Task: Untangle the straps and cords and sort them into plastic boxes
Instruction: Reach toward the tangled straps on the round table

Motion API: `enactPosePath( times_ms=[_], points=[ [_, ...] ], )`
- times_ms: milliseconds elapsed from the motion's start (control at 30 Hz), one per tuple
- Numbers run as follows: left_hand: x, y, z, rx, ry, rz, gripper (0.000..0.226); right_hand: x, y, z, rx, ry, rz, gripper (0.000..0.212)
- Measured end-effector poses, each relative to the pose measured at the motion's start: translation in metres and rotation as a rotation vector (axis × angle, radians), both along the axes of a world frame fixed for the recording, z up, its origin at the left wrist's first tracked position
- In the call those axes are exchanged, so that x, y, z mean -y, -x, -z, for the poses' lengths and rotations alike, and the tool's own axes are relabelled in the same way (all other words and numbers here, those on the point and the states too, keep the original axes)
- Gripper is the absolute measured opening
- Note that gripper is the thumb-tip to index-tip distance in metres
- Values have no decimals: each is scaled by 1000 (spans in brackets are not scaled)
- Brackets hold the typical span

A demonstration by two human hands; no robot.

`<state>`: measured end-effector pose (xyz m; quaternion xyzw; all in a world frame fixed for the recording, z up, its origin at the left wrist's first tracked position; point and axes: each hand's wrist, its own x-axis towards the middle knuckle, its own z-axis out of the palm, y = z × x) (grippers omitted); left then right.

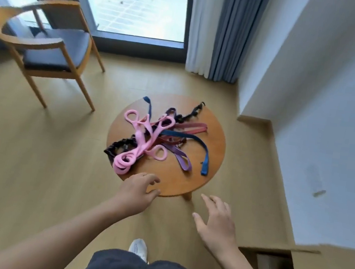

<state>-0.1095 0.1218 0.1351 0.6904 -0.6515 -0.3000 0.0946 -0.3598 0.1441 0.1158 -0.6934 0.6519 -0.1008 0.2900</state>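
While the left hand's (137, 194) fingers curl loosely, holding nothing, at the near rim of the round table (215, 135), the right hand (216, 225) hovers beside it, fingers spread; the tangled straps and cords (160, 136) lie untouched on the tabletop.

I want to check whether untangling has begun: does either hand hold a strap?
No, the left hand and the right hand are open and hold nothing; the tangled straps lie untouched on the round table.

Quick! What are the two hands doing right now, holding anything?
Left hand: open, fingers loosely curled, holding nothing, at the near edge of the round wooden table.
Right hand: open, fingers spread, holding nothing.
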Motion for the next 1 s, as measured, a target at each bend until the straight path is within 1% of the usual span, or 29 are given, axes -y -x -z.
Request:
enactPosePath(
  times_ms=[100, 233, 333, 467, 567, 667, 733, 800, 867, 1000],
  points=[
    [19, -43, 12, -18, -37, -36, 30, 31, -39, 8, -13, -23, -36, 59],
    [37, -77, 24, -42, -89, -91, 30, 59, -71, 12, -1, -43, -61, 58],
    [52, -93, 33, -54, -135, -143, 30, 85, -92, 16, -13, -62, -121, 57],
    [87, -97, 51, -57, -160, -214, 28, 129, -110, 28, -25, -92, -214, 57],
    [126, -90, 67, -52, -168, -263, 25, 167, -119, 38, -30, -105, -283, 57],
    [168, -82, 90, -28, -219, -321, 24, 204, -126, 49, -20, -142, -331, 57],
    [194, -76, 111, -45, -254, -387, 27, 224, -130, 59, -7, -164, -348, 56],
    [218, -71, 134, -56, -294, -461, 36, 241, -132, 71, 6, -182, -364, 56],
    [238, -67, 158, -13, -335, -478, 37, 255, -131, 83, 12, -199, -372, 55],
    [257, -61, 183, 177, -401, -444, 27, 274, -125, 106, 15, -244, -385, 50]
  ],
)
